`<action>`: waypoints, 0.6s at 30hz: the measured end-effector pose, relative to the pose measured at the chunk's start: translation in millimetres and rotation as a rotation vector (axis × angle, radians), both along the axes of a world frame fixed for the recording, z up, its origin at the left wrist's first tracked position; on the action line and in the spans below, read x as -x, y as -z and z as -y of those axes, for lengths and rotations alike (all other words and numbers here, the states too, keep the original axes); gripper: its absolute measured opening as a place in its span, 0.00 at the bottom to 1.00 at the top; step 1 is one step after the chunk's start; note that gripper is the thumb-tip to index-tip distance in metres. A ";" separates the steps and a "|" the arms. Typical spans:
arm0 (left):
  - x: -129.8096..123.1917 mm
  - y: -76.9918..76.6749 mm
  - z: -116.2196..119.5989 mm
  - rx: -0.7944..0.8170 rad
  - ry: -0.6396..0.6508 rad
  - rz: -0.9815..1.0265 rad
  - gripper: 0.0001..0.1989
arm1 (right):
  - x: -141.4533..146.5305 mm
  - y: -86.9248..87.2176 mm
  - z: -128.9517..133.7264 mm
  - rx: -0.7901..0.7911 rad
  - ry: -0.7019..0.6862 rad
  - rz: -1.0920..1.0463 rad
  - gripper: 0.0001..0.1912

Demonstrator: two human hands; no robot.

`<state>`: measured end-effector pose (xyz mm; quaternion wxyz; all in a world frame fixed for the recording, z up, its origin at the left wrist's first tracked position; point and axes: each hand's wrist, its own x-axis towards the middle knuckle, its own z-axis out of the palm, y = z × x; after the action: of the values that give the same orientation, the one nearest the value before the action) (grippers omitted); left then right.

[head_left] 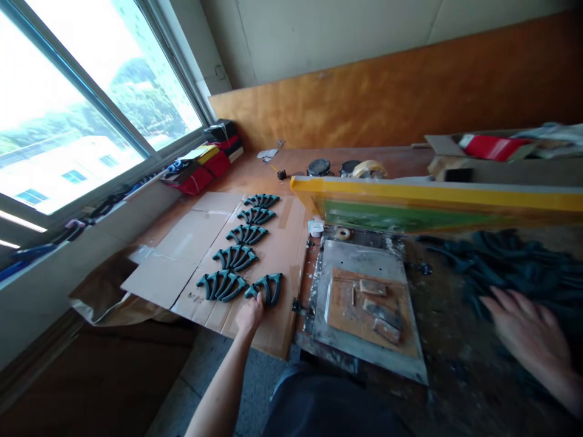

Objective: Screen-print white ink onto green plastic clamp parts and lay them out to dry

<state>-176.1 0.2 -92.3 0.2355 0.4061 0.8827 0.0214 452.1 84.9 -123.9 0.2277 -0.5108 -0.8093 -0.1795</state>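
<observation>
My left hand [250,314] is closed on the near end of a dark green curved handle-like piece [252,290] at the left of a short fanned group [272,289] on a cardboard sheet [277,246]. Next to it lies a longer fan of like pieces [221,285], with several more fans [235,258] in a column toward the wall. At the far right, my right hand [523,325] lies with fingers spread against a heap of the same dark green pieces [514,261]. That hand is slightly blurred, and nothing shows in its grip.
Between my hands sits a grey metal plate [364,252] bearing a wooden board [339,312] and small blocks [373,287]. Behind it stands a yellow-edged frame [410,191]. Tape rolls [368,170], round black lids [318,167], red boxes [194,179] and a carton [494,173] line the back.
</observation>
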 end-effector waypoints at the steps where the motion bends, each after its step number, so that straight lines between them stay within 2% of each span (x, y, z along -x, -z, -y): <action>1: -0.7 -3.9 -1.1 0.006 0.013 -0.001 0.27 | 20.4 -9.7 1.6 0.051 0.005 -0.015 0.26; 3: 0.0 -17.6 -6.9 0.009 0.050 0.006 0.26 | 71.0 -30.0 4.6 0.156 -0.048 -0.026 0.26; 5: -1.2 -39.5 -21.4 -0.035 0.099 0.045 0.26 | 127.5 -48.0 7.4 0.241 -0.142 -0.019 0.25; 8: -19.6 -88.5 -60.7 -0.184 0.211 0.175 0.31 | 200.6 -64.1 9.9 0.296 -0.341 -0.043 0.19; 10: -44.2 -129.8 -91.2 -0.346 0.285 0.327 0.36 | 230.0 -66.2 10.5 0.283 -0.397 -0.023 0.15; 11: -58.1 -151.4 -104.7 -0.464 0.311 0.423 0.37 | 238.1 -65.1 11.1 0.274 -0.399 0.003 0.14; 12: -71.7 -172.3 -115.7 -0.664 0.320 0.629 0.38 | 242.3 -63.2 12.2 0.269 -0.394 0.034 0.14; 13: -83.9 -191.3 -123.4 -0.791 0.324 0.795 0.39 | 243.1 -60.9 14.0 0.270 -0.389 0.061 0.15; 15: -100.7 -219.2 -127.0 -0.968 0.320 1.008 0.39 | 236.7 -57.7 18.7 0.289 -0.381 0.092 0.19; 17: -105.2 -228.2 -114.5 -0.993 0.315 1.047 0.37 | 222.0 -59.3 22.9 0.333 -0.360 0.092 0.23; 18: -103.5 -224.6 -103.4 -0.970 0.303 1.051 0.36 | 212.4 -62.7 23.4 0.354 -0.320 0.080 0.23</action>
<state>-72.6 103.6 132.3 0.4219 0.5186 0.4786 0.5692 239.7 61.4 -61.2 0.1279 -0.4004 -0.9072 -0.0168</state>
